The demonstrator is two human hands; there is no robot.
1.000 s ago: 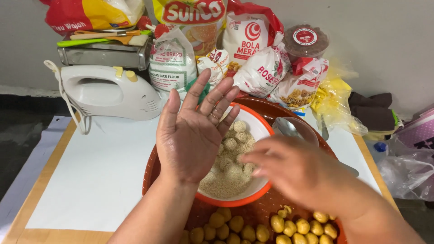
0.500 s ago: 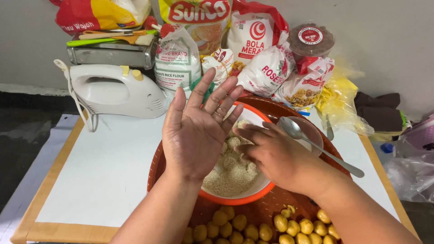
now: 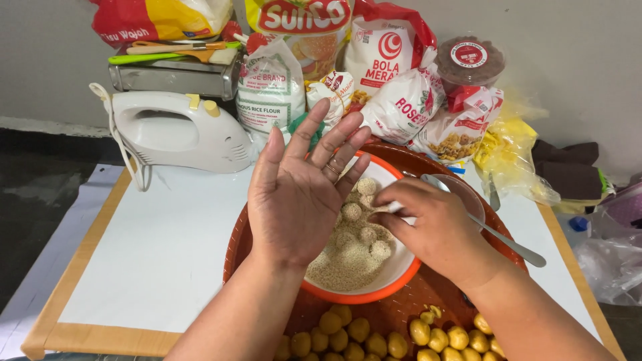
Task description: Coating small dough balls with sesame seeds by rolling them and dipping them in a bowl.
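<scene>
My left hand [image 3: 301,194] is held flat, palm up, fingers spread, over the left side of an orange-rimmed white bowl [image 3: 394,277]. It holds nothing. The bowl contains sesame seeds [image 3: 341,264] with several seed-coated dough balls [image 3: 366,187] lying on top. My right hand [image 3: 431,224] reaches into the bowl from the right, fingertips pinched on something small and pale among the balls. The bowl sits on a round brown-orange tray [image 3: 461,167]. Plain yellow dough balls [image 3: 354,331] lie on the tray's near side.
A metal spoon [image 3: 498,234] rests in a small glass bowl behind my right hand. A white hand mixer [image 3: 177,134] stands at the back left. Flour bags [image 3: 271,87], packets and a lidded jar [image 3: 468,63] line the wall. White paper [image 3: 154,247] covers the wooden board.
My right hand has moved from the bowl's near right edge forward into the bowl toward the coated balls. My left hand has stayed flat over the bowl.
</scene>
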